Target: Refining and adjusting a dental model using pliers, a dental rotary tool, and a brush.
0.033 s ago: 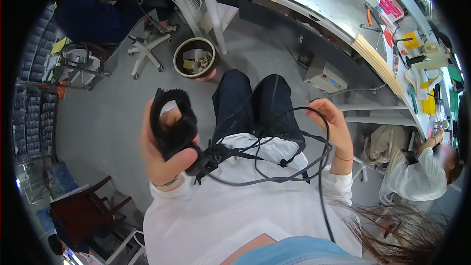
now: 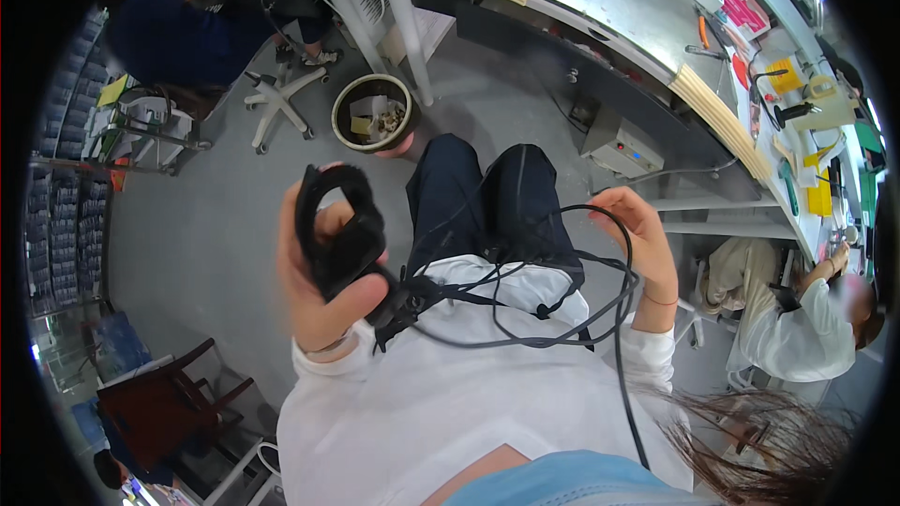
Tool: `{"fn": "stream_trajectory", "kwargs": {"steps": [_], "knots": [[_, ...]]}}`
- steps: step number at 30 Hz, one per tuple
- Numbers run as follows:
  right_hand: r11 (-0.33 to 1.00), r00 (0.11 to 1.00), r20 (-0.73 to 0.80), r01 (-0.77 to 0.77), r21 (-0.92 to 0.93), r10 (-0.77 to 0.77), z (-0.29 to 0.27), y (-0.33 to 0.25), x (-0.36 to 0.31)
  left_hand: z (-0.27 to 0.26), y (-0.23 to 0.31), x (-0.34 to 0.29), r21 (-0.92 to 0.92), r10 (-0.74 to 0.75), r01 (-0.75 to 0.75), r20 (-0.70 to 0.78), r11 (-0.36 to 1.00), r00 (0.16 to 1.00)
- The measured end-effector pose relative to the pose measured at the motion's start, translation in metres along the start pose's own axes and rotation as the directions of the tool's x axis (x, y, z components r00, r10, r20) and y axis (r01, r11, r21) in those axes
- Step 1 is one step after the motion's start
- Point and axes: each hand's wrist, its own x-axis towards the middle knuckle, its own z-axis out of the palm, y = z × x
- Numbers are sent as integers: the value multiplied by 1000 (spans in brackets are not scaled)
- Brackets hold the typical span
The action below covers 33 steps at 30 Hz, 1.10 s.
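My left hand (image 2: 319, 295) is closed around a small black device with a black strap loop (image 2: 349, 253); its thumb presses on the lower part and fingertips show through the loop. A black cable (image 2: 525, 342) runs from beside the device across my lap in loose coils. My right hand (image 2: 642, 239) is raised at the right of my lap, fingers bent loosely and apart. One cable loop crosses in front of its fingers; I see no grip on it. More thin black cords (image 2: 497, 267) lie tangled over my white shirt and dark trousers.
A round waste bin (image 2: 373, 112) stands on the floor ahead. A metal-topped workbench (image 2: 600, 0) with tools curves along the front and right. A co-worker in dark blue (image 2: 183, 33) sits at the far left, another in white (image 2: 797, 337) at the right. A brown chair (image 2: 159, 408) stands lower left.
My left hand has shifted slightly to the right with the strapped device. My right hand and the cable coils look almost the same.
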Motion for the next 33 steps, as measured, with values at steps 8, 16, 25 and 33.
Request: {"fn": "stream_trajectory", "kwargs": {"steps": [8,16,25,33], "knots": [[995,997,-12,69,-66,-70,-21,-35,-6,27,-42,94,48,38,-35,-66,998,997],[687,768,313,639,-344,-558,37,-99,-76,25,-131,137,25,-167,166,87,986,982],[279,328,440,944,-174,-836,56,-106,-88,12,-185,146,79,-323,317,86,945,942],[169,77,494,975,145,-866,51,-111,-96,3,-201,146,82,-355,349,72,934,932]]}}
